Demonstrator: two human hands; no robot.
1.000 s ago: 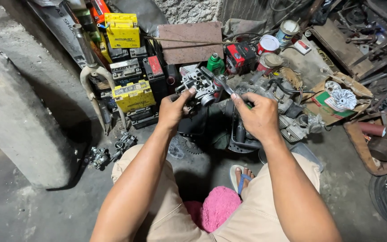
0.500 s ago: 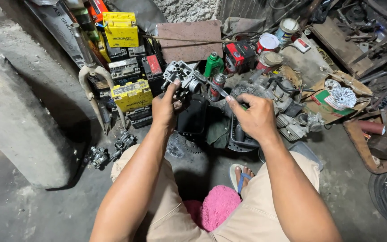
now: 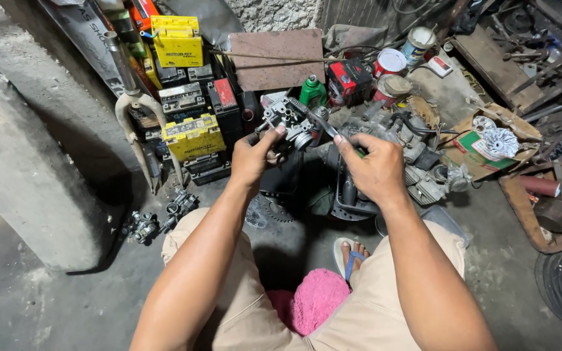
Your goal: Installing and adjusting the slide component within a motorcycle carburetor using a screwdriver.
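Sitting low on the concrete floor (image 3: pixel 47 305), the person works with both arms stretched forward. Far left: small loose metal parts (image 3: pixel 157 218) lie on the floor beside a pale fork leg (image 3: pixel 131 110). Behind them, a stack of yellow and black batteries (image 3: pixel 190 133). Left hand (image 3: pixel 255 156) closed around a grey metal carburetor (image 3: pixel 291 120), lifted clear of the floor, thumb on its near edge. Right hand (image 3: pixel 375 166) gripping a green-handled screwdriver (image 3: pixel 333 133); the shaft runs up and left to touch the carburetor. Beneath the hands, a toothed sprocket (image 3: pixel 265 211) and a dark crate (image 3: pixel 349 201). Behind, a green bottle (image 3: pixel 312 91) and red tin (image 3: pixel 390 63). Right: an engine block (image 3: pixel 424 162), then a cardboard box (image 3: pixel 489 140) holding a finned part. Near the knees, a pink cloth (image 3: pixel 317 299).
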